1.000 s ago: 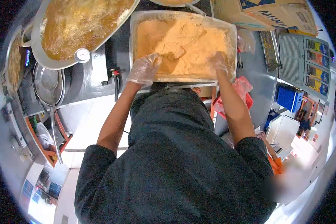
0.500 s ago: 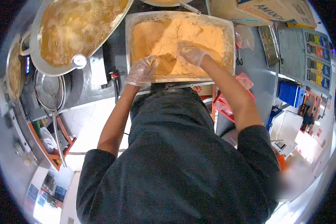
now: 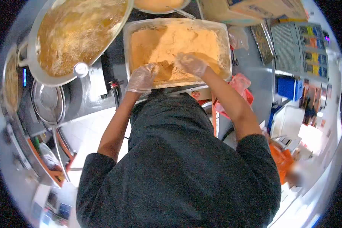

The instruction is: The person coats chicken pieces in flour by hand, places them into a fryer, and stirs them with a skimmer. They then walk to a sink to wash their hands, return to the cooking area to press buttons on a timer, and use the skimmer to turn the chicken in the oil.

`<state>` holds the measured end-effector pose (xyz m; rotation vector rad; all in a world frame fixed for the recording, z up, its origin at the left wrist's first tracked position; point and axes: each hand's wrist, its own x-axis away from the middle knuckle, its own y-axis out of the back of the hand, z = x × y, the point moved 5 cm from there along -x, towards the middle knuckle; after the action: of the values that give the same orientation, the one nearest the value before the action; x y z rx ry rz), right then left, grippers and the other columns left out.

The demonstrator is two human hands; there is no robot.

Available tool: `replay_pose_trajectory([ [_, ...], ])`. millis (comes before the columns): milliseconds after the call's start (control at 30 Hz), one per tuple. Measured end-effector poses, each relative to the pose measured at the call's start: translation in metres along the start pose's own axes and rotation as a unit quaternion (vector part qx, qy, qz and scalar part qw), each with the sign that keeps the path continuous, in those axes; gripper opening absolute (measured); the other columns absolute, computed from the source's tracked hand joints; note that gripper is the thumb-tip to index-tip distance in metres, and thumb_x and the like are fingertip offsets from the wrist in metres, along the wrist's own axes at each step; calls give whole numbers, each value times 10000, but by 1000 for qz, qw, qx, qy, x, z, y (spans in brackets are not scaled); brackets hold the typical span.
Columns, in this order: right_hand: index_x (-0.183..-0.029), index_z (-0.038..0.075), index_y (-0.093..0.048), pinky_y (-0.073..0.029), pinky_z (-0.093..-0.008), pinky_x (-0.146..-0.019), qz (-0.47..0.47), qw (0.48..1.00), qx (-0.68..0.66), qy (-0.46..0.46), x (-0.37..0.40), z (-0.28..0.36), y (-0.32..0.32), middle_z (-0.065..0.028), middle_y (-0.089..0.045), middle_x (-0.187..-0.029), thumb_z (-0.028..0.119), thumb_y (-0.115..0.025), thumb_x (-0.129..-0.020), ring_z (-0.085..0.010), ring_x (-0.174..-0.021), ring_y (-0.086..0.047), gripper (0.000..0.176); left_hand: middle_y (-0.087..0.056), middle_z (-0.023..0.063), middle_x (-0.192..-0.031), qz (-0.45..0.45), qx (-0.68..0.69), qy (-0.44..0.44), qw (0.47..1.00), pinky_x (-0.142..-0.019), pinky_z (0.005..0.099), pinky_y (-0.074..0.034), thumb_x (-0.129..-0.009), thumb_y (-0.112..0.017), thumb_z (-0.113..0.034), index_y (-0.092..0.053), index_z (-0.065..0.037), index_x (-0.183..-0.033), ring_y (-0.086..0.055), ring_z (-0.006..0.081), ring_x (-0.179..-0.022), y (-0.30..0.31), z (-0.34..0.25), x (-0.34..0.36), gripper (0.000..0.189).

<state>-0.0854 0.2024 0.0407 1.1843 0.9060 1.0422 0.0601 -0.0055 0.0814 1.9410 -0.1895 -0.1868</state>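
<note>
Grip: left hand (image 3: 142,78), in a clear glove, curled at the near left rim of the tray (image 3: 127,53), fingertips in the orange powder (image 3: 190,40). Right hand (image 3: 192,64), also gloved, palm down on the powder mid-tray, fingers bent. Whether either hand encloses anything cannot be told, as powder covers the fingertips.

Item between hands: darker lump (image 3: 165,67), half buried, near the tray's near wall.

Change: a second ago the right hand lay at the tray's right wall. It has since crossed to the middle and sits just beside the left, which has stayed put. Judged meaning: both hands now work the same patch of powder.

Surroundings:
- pot (image 3: 76,30) of bubbling oil, far left, with a dial (image 3: 80,69) at its rim
- skimmer (image 3: 49,102), left
- scissors (image 3: 234,60) and pink bag (image 3: 241,85), right of the tray
- blue box (image 3: 288,88), far right
</note>
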Motion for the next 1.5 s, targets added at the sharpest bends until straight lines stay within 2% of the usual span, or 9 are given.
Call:
replay_pose_trajectory([
  [133, -1368, 192, -572, -367, -376, -1145, -62, 969, 236, 45, -4, 20, 92, 3, -533, -1403, 197, -558, -937, -215, -1389, -435, 431, -641, 166, -1231, 19, 151, 142, 978, -937, 468, -501, -913, -562, -280, -618, -57, -1203, -636, 345, -1057, -9, 11, 2, 370],
  [200, -1390, 215, -558, -383, -369, -1120, -29, 865, 491, 96, 10, 13, 109, -4, -491, -1462, 219, -571, -914, -187, -1384, -435, 476, -661, 157, -1180, 3, 138, 109, 984, -916, 464, -508, -898, -547, -252, -626, -53, -1161, -644, 341, -1034, 10, 5, 7, 339],
  [433, -958, 20, -733, -536, -346, -868, -79, 980, 98, -153, -54, -9, 239, -116, -736, -947, 79, -673, -799, -261, -943, -700, 180, -678, 140, -889, -100, 11, -6, 995, -732, 438, -555, -900, -524, -233, -648, -23, -1029, -682, 322, -801, 18, 0, 15, 276],
  [667, -1041, 14, -732, -520, -310, -863, -170, 969, -127, -127, -204, 113, 384, -118, -733, -963, 48, -587, -847, -228, -894, -685, 245, -660, 117, -799, -111, 12, -9, 994, -642, 424, -547, -883, -531, -232, -652, -51, -928, -683, 267, -747, 20, 2, 20, 221],
  [767, -1052, 26, -732, -520, -310, -821, -185, 975, 64, -104, -267, 124, 382, -95, -725, -925, 109, -612, -890, -205, -875, -681, 218, -657, 116, -803, -137, 26, -18, 990, -639, 426, -537, -900, -520, -228, -646, -56, -893, -680, 280, -757, 9, 4, 19, 213],
  [833, -1081, 45, -737, -519, -304, -781, -196, 963, 102, 157, -316, 105, 357, -88, -729, -930, 161, -634, -914, -187, -852, -677, 228, -662, 120, -805, -139, 24, -13, 990, -641, 433, -534, -908, -520, -231, -644, -58, -882, -679, 290, -755, 10, 3, 21, 215],
  [1000, -1139, 63, -719, -513, -345, -763, -113, 939, -298, -128, -451, 81, 262, -74, -725, -959, 182, -658, -902, -190, -816, -656, 272, -671, 142, -783, -150, 118, 43, 981, -650, 459, -526, -935, -519, -254, -644, -56, -871, -673, 319, -728, 9, 10, 22, 243],
  [1400, -990, -2, -728, -503, -350, -640, -146, 983, -87, -70, -558, 114, 215, -59, -687, -783, 139, -664, -867, -182, -707, -628, 198, -652, 171, -729, -125, 109, 115, 980, -634, 466, -527, -903, -539, -241, -606, -42, -865, -669, 336, -680, 15, 12, 22, 213],
  [1500, -975, -6, -736, -504, -355, -625, -291, 920, -260, -33, -478, 102, 275, -65, -688, -760, 148, -670, -862, -185, -693, -626, 203, -661, 185, -788, -71, 58, 109, 990, -661, 464, -539, -889, -553, -232, -599, -39, -885, -678, 341, -743, -5, 11, 15, 199],
])
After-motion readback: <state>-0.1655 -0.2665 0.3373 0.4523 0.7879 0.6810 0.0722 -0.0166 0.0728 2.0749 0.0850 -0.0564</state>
